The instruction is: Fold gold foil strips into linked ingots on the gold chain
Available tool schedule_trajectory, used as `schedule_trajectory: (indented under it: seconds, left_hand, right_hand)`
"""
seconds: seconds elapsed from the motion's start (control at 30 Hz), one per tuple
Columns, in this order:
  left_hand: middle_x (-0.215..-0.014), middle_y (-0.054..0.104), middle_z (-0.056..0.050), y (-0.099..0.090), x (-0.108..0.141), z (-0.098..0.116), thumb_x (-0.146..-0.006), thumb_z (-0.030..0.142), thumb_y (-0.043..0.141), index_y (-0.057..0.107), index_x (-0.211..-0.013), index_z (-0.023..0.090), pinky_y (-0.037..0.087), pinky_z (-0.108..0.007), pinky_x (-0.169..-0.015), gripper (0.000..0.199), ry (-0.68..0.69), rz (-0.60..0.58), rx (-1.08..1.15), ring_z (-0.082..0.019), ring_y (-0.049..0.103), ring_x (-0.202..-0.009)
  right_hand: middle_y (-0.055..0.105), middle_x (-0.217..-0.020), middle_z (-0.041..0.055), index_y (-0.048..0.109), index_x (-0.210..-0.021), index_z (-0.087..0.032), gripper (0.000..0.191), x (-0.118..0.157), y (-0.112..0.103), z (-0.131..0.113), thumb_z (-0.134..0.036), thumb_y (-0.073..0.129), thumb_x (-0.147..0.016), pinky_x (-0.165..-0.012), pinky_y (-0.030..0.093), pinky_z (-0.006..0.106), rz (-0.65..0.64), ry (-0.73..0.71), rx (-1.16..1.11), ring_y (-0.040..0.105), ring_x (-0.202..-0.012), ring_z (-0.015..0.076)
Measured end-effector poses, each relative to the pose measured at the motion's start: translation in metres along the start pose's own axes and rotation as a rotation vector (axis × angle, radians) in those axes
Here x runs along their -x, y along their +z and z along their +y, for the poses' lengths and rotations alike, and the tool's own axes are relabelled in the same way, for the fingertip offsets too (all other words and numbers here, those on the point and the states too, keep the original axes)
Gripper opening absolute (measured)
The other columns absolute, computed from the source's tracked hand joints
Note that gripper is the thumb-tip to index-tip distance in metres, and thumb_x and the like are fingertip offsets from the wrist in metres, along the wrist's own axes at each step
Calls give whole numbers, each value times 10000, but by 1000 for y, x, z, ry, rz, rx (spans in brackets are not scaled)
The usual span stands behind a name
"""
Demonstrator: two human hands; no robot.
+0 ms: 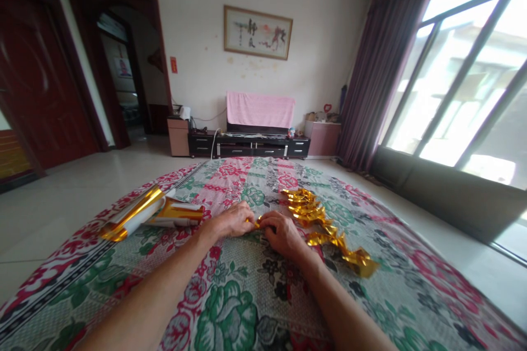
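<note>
Over the middle of the flowered cloth, my left hand (236,220) and my right hand (284,235) meet with fingers closed. Both pinch a small piece of gold foil (257,223), of which only a bit shows between the fingertips. Beside my right hand lie several crumpled, twisted gold foil pieces (309,214), in a loose row that runs toward me. One foil piece (361,263) at the near end is flatter and wider. To the left of my left hand, rolled gold foil sheets (138,214) with white undersides rest on the cloth, one across another.
The flowered cloth (226,312) covers the broad surface before me. Beyond it, a low black cabinet (251,149) stands by the wall, with a pink cloth (261,108) over something on it. A window (465,77) and dark curtain (366,66) are at right, doorways at left.
</note>
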State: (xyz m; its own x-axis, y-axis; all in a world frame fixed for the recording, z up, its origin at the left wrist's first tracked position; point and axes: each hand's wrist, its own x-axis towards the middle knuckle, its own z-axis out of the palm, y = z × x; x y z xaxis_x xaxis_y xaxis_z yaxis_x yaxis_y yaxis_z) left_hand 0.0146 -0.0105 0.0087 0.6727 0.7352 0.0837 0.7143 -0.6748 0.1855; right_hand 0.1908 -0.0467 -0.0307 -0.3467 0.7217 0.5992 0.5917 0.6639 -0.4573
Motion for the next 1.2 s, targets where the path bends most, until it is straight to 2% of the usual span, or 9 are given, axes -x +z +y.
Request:
schedule_trajectory:
  seconds: [0.27, 0.53, 0.7, 0.87, 1.0, 1.2]
  left_hand:
    - [-909, 589, -60, 12, -4, -3, -777, 257, 424, 630, -727, 166, 426, -255, -784, 230, -110, 66, -3, -161, 537, -873]
    - [-920, 575, -85, 14, -4, 6, -803, 219, 387, 591, -778, 153, 426, -282, -803, 216, -213, 94, -49, -178, 529, -898]
    - [-965, 551, -114, 16, -4, 6, -810, 220, 361, 590, -837, 132, 421, -319, -807, 247, -220, 76, -99, -204, 521, -910]
    - [-956, 546, -94, 17, -5, 5, -807, 221, 373, 590, -821, 150, 415, -311, -821, 229, -212, 71, -77, -192, 517, -909]
    - [-943, 551, -90, 16, -5, 5, -803, 218, 375, 594, -810, 153, 415, -304, -814, 229, -208, 71, -76, -189, 522, -902]
    - [-935, 562, -89, 16, -5, 5, -797, 226, 396, 604, -784, 150, 416, -298, -807, 222, -211, 82, -71, -187, 523, -891]
  right_hand:
    - [658, -839, 37, 675, -717, -182, 261, -1, 0, -2, -36, 462, -683, -759, 467, 239, -4, 6, 40, 601, -787, 132]
    - [659, -846, 47, 665, -731, -169, 234, -1, 0, -2, -36, 482, -672, -770, 453, 249, -7, 26, 54, 593, -808, 142]
    - [655, -802, 30, 653, -774, -177, 263, -2, -3, -5, -25, 474, -656, -760, 439, 251, -29, 20, 60, 581, -798, 146]
    - [641, -780, 23, 642, -801, -185, 317, -3, -4, -6, -2, 420, -665, -719, 436, 231, -31, 56, 56, 580, -752, 134]
    - [638, -781, 34, 641, -777, -175, 316, -3, -3, -5, 6, 422, -638, -730, 448, 246, 4, 90, 72, 581, -756, 144]
    - [651, -835, 46, 662, -705, -179, 279, -2, 1, 1, -6, 451, -644, -778, 461, 256, 35, 32, 44, 589, -821, 143]
